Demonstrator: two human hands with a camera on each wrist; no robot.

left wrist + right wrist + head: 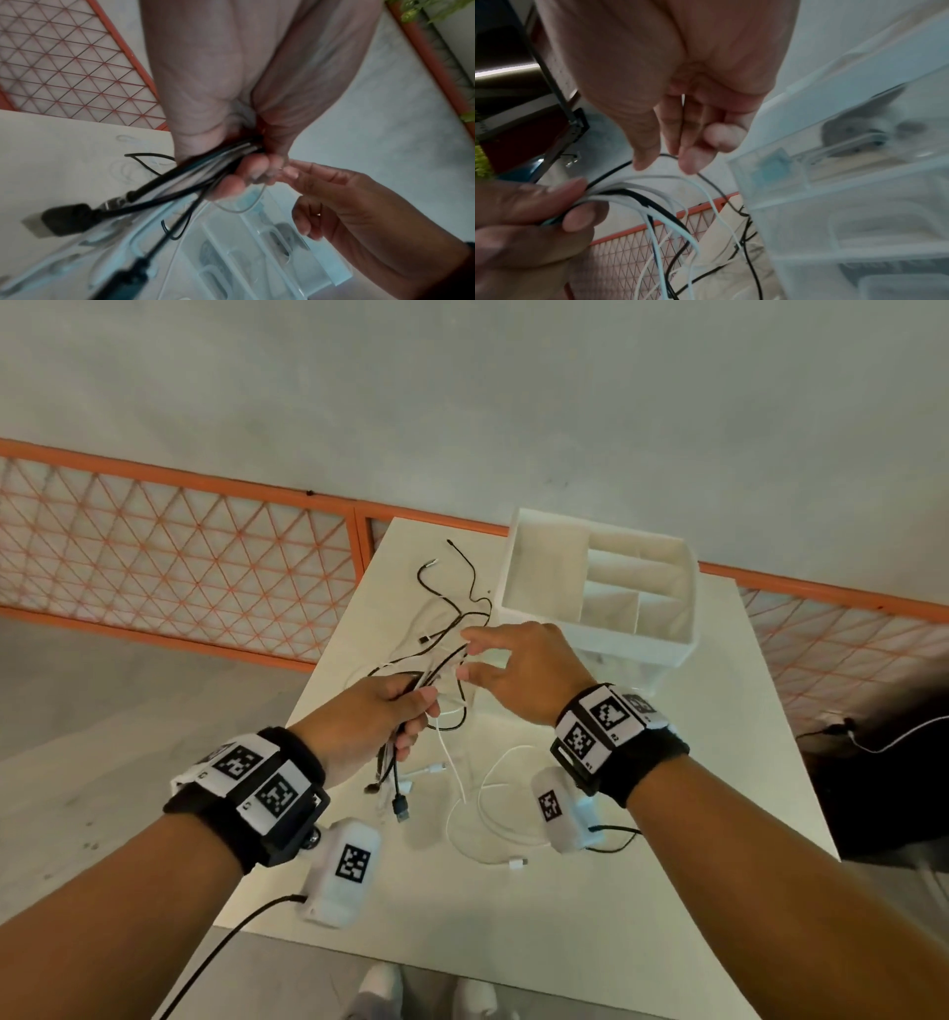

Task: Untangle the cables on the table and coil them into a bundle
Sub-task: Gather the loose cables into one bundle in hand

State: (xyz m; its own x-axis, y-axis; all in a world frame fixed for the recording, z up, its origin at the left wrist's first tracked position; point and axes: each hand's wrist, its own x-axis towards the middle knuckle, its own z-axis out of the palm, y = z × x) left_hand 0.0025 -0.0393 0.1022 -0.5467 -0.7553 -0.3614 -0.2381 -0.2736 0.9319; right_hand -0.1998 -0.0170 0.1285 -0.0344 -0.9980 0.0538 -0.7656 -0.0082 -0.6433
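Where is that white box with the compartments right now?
In the head view, the white plastic divided organiser box stands on the white table, at its far right, just beyond the right hand.

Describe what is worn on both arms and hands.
Both hands, left hand and right hand, are bare, without sleeves. Each wrist wears a black band carrying white square-patterned markers, with a white tagged box beneath, trailing a black cable.
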